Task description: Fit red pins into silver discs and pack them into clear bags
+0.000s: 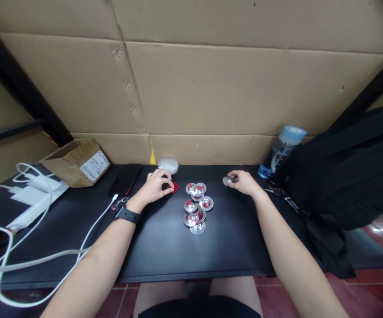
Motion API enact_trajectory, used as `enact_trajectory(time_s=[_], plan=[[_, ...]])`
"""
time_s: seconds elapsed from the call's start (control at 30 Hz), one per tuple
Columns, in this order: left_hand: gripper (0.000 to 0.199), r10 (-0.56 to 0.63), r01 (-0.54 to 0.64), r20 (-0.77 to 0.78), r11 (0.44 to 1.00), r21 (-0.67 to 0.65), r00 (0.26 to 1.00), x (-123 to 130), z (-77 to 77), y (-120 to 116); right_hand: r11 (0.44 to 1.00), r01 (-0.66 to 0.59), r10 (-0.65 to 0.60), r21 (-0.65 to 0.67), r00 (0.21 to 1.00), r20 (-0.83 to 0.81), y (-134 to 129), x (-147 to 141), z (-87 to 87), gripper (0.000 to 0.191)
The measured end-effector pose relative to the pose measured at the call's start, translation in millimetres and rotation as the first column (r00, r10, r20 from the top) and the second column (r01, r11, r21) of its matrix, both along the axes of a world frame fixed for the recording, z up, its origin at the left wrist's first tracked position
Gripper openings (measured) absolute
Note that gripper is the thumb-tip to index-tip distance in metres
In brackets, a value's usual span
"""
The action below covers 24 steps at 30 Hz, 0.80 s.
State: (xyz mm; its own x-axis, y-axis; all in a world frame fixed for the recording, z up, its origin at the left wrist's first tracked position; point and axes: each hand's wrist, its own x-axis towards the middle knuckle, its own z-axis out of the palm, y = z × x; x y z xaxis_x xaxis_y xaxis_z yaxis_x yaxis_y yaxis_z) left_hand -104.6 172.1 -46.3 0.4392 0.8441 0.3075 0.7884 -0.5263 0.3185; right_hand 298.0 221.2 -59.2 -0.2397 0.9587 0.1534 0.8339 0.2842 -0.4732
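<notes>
Bare forearms [92, 256] reach over the near edge of the black surface [234, 238], thighs [236, 291] showing below that edge; a dark watch [128, 215] circles the left wrist; the left hand [155, 187] is left of the middle, toward the far edge, its fingers curled and its thumb and forefinger at a small heap of red cords [176, 187]; whether they pinch a cord or merely touch it, I cannot tell; the right hand [243, 182], also toward the far edge but on the right side, has its thumb and fingers closed on a silvery disc [226, 180], whose left rim shows past the fingertips.

Between the hands, about the middle of the surface, metal discs [191, 206] form a loose group stretching from the far edge's side toward the near edge; many overlap, and several carry red loops [189, 201] at their centres.

By the far edge, against the cardboard wall [211, 88], sits a clear packet [170, 166], with a yellow tassel [152, 158] just left of it; farther left lies a dark phone [124, 179], a keyring [122, 202] near it and a white cable [92, 229] ending just beside both; an open cardboard box [79, 165] occupies the far left corner, a white power strip [35, 205] in front of it; near the far right corner stands a blue-lidded bottle [279, 152], beside a black bag [337, 168] that hides part of the right edge.
</notes>
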Motion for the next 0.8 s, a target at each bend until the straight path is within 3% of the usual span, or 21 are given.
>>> enact_trajectory(time_s=[0.2,0.37,0.6,0.8], plan=[[0.039,0.034,-0.033,-0.035,0.999,0.021,0.999,15,-2.5,-7,0.997,-0.072,0.072,0.002,0.996,0.055,1,-1,-2.2,0.030],[0.038,0.012,-0.010,-0.058,0.999,0.042,0.998,22,-8.8,-8,0.988,-0.147,0.143,0.040,0.985,0.100,-2,-4,-1.6,0.029],[0.047,-0.068,0.081,-0.097,0.987,0.141,0.993,52,-7.2,-14,0.983,-0.107,0.099,0.148,0.993,0.059,-6,-14,2.8,0.033],[0.037,-0.026,0.042,-0.088,0.982,0.183,0.996,64,-7.8,-17,0.931,-0.317,0.330,0.180,0.943,-0.045,-25,-58,4.7,0.025]])
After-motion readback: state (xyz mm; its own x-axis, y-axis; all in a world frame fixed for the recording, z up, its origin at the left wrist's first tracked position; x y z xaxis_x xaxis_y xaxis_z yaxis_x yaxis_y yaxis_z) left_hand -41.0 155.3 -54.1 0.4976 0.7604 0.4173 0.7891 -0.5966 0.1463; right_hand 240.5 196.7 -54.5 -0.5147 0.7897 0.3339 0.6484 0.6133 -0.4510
